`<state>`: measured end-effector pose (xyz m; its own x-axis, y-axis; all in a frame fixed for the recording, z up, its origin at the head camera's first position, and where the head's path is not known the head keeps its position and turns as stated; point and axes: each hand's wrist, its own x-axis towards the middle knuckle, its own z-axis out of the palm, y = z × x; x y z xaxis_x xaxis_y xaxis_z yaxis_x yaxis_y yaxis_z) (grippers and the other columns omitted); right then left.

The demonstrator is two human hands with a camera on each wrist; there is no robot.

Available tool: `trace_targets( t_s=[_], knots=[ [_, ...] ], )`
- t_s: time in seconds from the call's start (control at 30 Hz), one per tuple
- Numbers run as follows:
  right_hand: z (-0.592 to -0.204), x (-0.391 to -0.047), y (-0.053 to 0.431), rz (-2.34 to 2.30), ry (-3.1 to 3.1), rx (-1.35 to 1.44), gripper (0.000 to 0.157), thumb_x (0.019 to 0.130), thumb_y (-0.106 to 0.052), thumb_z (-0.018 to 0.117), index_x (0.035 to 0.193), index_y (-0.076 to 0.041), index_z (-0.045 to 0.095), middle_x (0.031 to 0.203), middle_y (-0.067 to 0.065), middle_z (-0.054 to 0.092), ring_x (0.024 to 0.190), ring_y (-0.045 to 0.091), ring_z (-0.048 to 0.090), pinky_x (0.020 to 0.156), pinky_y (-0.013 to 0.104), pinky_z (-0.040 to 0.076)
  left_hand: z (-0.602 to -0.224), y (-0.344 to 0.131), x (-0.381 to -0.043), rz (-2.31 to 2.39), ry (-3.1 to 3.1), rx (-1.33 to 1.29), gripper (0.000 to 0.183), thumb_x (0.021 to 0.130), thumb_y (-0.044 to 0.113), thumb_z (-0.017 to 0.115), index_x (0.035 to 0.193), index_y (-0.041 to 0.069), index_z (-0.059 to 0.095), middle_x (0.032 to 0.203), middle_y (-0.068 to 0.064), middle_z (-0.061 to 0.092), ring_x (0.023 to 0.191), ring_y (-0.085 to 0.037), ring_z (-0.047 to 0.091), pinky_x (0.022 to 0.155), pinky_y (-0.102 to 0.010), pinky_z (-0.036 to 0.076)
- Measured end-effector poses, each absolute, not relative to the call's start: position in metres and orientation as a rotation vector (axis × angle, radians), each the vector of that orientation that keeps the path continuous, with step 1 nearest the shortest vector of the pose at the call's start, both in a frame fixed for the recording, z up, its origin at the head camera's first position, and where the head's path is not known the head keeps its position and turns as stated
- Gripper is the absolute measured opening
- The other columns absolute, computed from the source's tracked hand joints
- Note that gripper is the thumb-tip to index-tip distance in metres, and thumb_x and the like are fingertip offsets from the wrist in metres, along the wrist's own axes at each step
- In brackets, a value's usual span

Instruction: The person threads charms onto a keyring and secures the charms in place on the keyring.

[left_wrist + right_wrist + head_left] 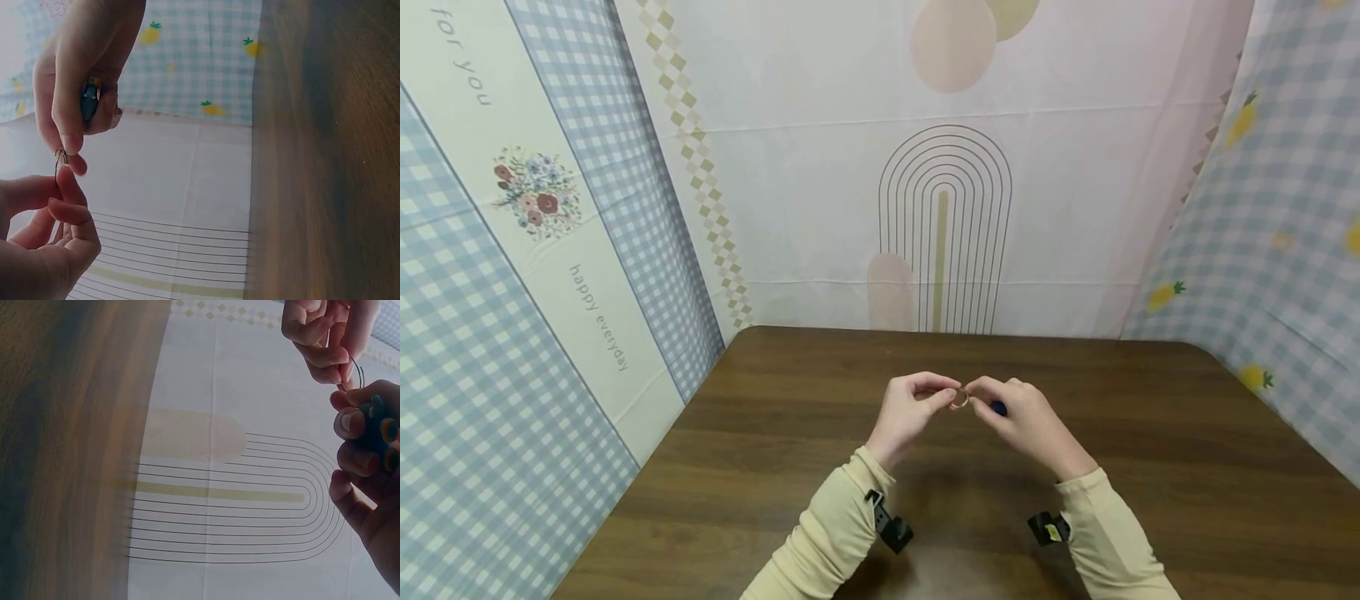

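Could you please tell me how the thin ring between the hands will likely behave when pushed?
The ring is probably light, as its band looks thin. It seems fairly stiff, given its metallic sheen and curve. Being rounded, it might roll if stood on edge.

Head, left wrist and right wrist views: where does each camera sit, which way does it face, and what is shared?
Head: on the person's head, facing forward and down over the table; left hand, right hand and cream sleeves show.
Left wrist: on that wrist, facing past both hands toward the pineapple cloth, scene turned sideways.
Right wrist: on that wrist, facing both hands and the arch-patterned cloth, also sideways.
Shared: both wrist views show the thin ring between the hands and the blue item in the right hand.
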<state>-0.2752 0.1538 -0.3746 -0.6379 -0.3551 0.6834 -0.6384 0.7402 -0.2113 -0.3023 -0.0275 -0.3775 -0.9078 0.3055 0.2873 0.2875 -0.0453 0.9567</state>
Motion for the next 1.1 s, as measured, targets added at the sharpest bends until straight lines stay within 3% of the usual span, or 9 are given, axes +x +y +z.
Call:
trace_targets(
  t_s=[0.2,0.4,0.47,0.73,0.97,1.1],
  knots=[
    [-0.376,-0.277,0.155,0.600,-2.299,0.762,0.013,0.083,-0.001,0.070,0.088,-0.013,0.070,0.066,-0.012,0.063,0.063,0.007,0.051,0.061,0.025,0.042,-0.376,-0.026,-0.303,2.168,2.056,0.695,0.019,0.092,-0.001,0.060,0.106,-0.013,0.063,0.095,-0.031,0.066,0.068,-0.004,0.061,0.069,-0.019,0.052],
    [-0.377,-0.279,0.156,0.616,-2.271,0.782,0.015,0.082,0.000,0.070,0.087,-0.014,0.069,0.066,-0.012,0.063,0.062,0.005,0.050,0.059,0.024,0.041,-0.374,-0.026,-0.303,2.201,1.920,0.582,0.025,0.089,-0.001,0.064,0.111,-0.009,0.057,0.083,0.001,0.066,0.074,-0.005,0.064,0.069,-0.022,0.049],
    [-0.377,-0.280,0.157,0.610,-2.257,0.782,0.016,0.081,0.001,0.071,0.088,-0.013,0.069,0.066,-0.012,0.063,0.061,0.003,0.050,0.059,0.024,0.041,-0.374,-0.025,-0.304,2.223,1.885,0.550,0.025,0.087,-0.003,0.065,0.110,-0.008,0.058,0.081,0.006,0.064,0.075,-0.007,0.065,0.070,-0.022,0.050],
    [-0.374,-0.284,0.158,0.626,-2.260,0.828,0.023,0.082,0.002,0.071,0.103,-0.007,0.066,0.064,-0.011,0.060,0.059,-0.003,0.043,0.057,0.021,0.038,-0.372,-0.024,-0.306,2.338,1.838,0.411,0.015,0.084,-0.003,0.068,0.098,-0.003,0.062,0.076,0.007,0.066,0.070,-0.006,0.065,0.066,-0.021,0.050],
    [-0.373,-0.285,0.159,0.599,-2.246,0.818,0.019,0.081,0.001,0.071,0.096,-0.010,0.068,0.070,-0.009,0.065,0.064,0.004,0.052,0.060,0.025,0.043,-0.370,-0.024,-0.309,2.311,1.793,0.439,0.013,0.088,-0.002,0.065,0.100,-0.004,0.061,0.075,0.008,0.068,0.070,-0.005,0.064,0.064,-0.021,0.047],
    [-0.373,-0.286,0.161,0.589,-2.232,0.814,0.017,0.081,0.001,0.072,0.093,-0.011,0.068,0.072,-0.008,0.066,0.066,0.006,0.054,0.061,0.026,0.045,-0.369,-0.023,-0.311,2.290,1.744,0.469,0.012,0.090,0.000,0.062,0.102,-0.003,0.060,0.080,0.006,0.066,0.074,-0.006,0.064,0.070,-0.022,0.049]
  ],
)
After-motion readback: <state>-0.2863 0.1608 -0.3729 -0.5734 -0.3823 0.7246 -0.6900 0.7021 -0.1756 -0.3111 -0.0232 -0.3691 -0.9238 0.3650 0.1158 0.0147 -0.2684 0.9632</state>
